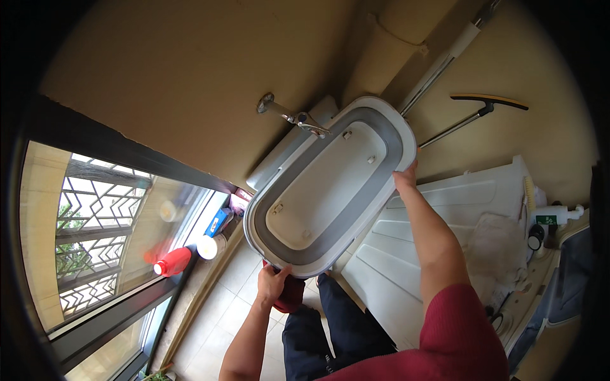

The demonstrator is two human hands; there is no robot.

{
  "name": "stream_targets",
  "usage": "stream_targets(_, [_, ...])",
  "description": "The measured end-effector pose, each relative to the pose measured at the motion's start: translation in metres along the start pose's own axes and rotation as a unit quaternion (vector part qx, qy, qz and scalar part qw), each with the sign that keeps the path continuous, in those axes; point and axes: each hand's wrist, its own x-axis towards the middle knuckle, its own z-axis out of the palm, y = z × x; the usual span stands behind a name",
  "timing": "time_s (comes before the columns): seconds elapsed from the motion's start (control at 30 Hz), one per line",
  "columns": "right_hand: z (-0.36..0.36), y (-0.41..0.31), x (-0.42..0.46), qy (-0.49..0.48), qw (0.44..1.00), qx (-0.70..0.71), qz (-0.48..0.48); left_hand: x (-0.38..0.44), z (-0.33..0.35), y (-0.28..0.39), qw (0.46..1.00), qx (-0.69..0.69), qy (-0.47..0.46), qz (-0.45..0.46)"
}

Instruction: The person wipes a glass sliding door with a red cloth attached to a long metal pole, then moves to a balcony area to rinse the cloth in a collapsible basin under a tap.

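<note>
A white and grey collapsible plastic tub is held tilted in front of me, its inside bare, with small fittings in the floor. My left hand grips the near end of its rim, thumb on top. Part of a dark red cloth shows beside that hand, beneath the tub; whether the hand also holds it is unclear. On the tub's right long side, my right hand has hold of the rim, its fingers mostly hidden. A chrome tap on the wall juts over the tub's far left edge.
Along the window ledge stand a red bottle, a white container and a blue box. A ribbed white plastic panel lies right. A squeegee and metal pole lean at the back wall. A white pump bottle stands far right.
</note>
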Motion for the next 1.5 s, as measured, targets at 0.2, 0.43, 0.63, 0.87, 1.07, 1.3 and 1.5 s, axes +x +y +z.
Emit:
stream_targets(0.2, [0.012, -0.149, -0.046, -0.067, 0.896, 0.052, -0.437, -0.001, 0.0, 0.0, 0.997, 0.02, 0.033, -0.067])
stream_targets(0.43, [0.011, -0.23, -0.082, -0.402, 0.794, 0.251, -0.379, 0.001, 0.006, -0.008, 0.997, -0.041, 0.069, -0.012])
stream_targets(0.63, [0.025, -0.22, -0.085, -0.267, 0.773, 0.177, -0.548, 0.003, 0.004, -0.001, 0.997, -0.011, 0.059, -0.038])
stream_targets(0.87, [0.03, -0.235, -0.076, -0.34, 0.802, 0.276, -0.406, 0.001, 0.0, 0.005, 0.995, 0.033, 0.064, -0.067])
stream_targets(1.07, [0.035, -0.246, -0.063, -0.375, 0.793, 0.298, -0.376, 0.002, 0.004, 0.005, 0.996, 0.016, 0.06, -0.059])
stream_targets(1.3, [0.038, -0.245, -0.066, -0.408, 0.78, 0.342, -0.33, 0.005, 0.007, -0.004, 0.995, 0.022, 0.081, -0.058])
stream_targets(1.5, [0.067, -0.177, -0.021, -0.201, 0.859, 0.413, -0.227, 0.009, 0.012, -0.024, 0.993, 0.047, 0.095, -0.046])
